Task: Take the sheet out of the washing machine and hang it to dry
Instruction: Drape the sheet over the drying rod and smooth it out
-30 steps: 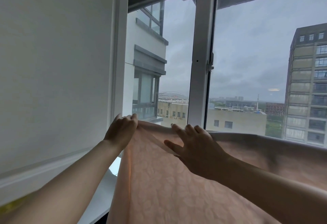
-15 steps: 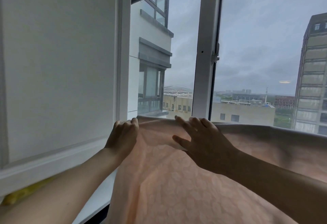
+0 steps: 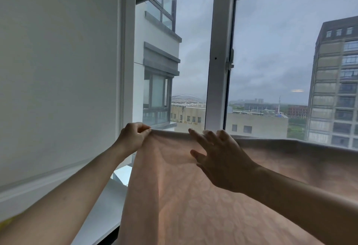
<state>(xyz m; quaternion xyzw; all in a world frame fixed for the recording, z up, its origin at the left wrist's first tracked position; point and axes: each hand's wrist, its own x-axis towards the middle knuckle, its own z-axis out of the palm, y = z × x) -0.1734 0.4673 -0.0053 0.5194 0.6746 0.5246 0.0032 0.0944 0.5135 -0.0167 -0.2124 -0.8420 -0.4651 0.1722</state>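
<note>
Peach-pink cloth with a faint flowery weave fills the lower half of the view: the sheet [image 3: 203,196] is already out of the machine and draped over something that runs along in front of the window [image 3: 271,60], its top fold stretching off to the right; what carries it is hidden under the fabric, so I cannot say whether it is a rail or a line. The left hand [image 3: 133,138] pinches the near corner of that top fold between thumb and curled fingers, close to the white window frame [image 3: 126,70]. The right hand [image 3: 219,157] lies just beside it, to the right, fingers spread and fairly straight, their tips resting on the fold and gripping nothing. I would say the hanging itself is nearly done and this is the squaring-up stage, drawing the edge taut and smoothing it flat. The cloth below the hands shows a long soft crease running down, so the next move probably calls for the left hand to hold its corner firm while the right sweeps outward along the top, gently enough that the damp sheet does not slide off its support or bunch against the white sill [image 3: 108,206]
</note>
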